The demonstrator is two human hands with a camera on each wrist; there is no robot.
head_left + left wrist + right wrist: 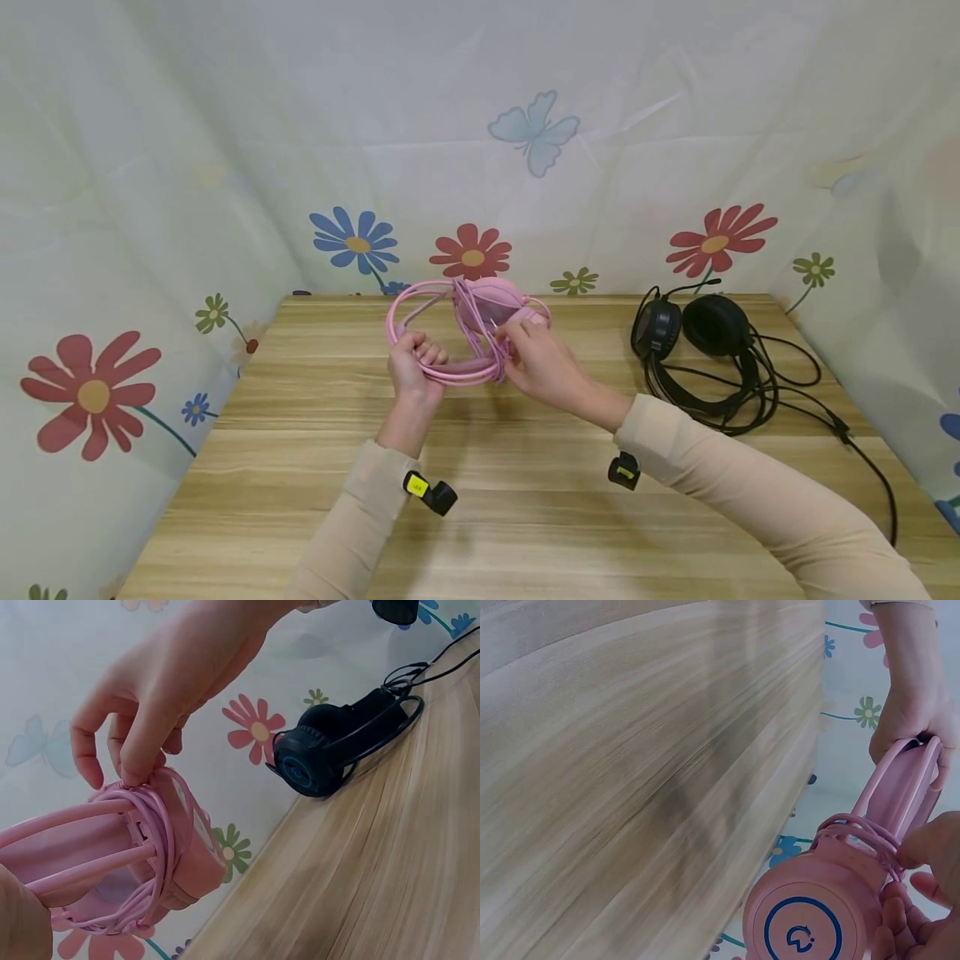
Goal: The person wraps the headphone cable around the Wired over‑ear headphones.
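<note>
A pink headset [489,304] is held up above the table, its pink cable [160,825] wound in several turns around the band beside an ear cup. My left hand [414,367] grips the headband, fingers curled around it. At the ear-cup end, my right hand [546,362] pinches the wound cable between thumb and fingers. In the right wrist view, one round ear cup [802,922] shows a blue ring and logo. The left wrist view shows the right thumb and fingers coming down on the cable turns from above.
To the right, a black headset [716,325] with a boom microphone lies on the wooden table [315,467], its black cable [873,475] trailing toward the front right. A white curtain [375,108] printed with flowers and a butterfly stands behind and at both sides.
</note>
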